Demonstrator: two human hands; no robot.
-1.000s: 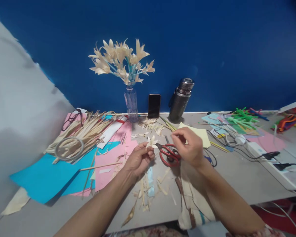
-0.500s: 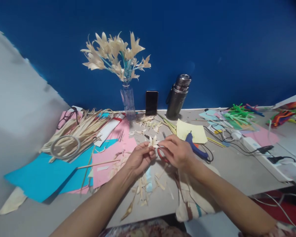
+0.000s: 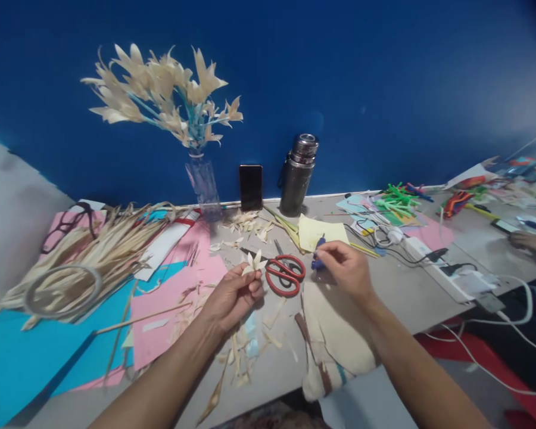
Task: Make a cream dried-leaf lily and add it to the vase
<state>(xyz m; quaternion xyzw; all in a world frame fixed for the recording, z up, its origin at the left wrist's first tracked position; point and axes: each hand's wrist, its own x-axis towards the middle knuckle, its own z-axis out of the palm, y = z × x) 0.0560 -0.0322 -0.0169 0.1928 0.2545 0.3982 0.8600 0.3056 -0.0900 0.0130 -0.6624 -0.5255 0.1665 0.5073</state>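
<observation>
My left hand (image 3: 240, 293) pinches a small cream-coloured flower (image 3: 254, 263) with pointed petals between thumb and fingers. To its right, my right hand (image 3: 347, 269) closes its fingers on a blue glue gun (image 3: 320, 243); its handle is mostly hidden behind the hand. Red-handled scissors (image 3: 285, 275) lie on the table between both hands. Pale strip scraps (image 3: 240, 351) are scattered below my left hand. A folded cream cloth (image 3: 339, 333) with coloured stripes lies under my right forearm.
At the back stand a clear vase (image 3: 204, 187) of cream flowers, a phone (image 3: 251, 187) and a thermos (image 3: 299, 176). Dried strips (image 3: 102, 256) and a tape ring (image 3: 62, 291) lie left. A power strip (image 3: 438, 271) with cables lies right. Another person's hand (image 3: 533, 241) shows at the right edge.
My right hand has left the flower and moved right onto the glue gun, uncovering the scissors. My left hand still holds the flower. The view has turned right.
</observation>
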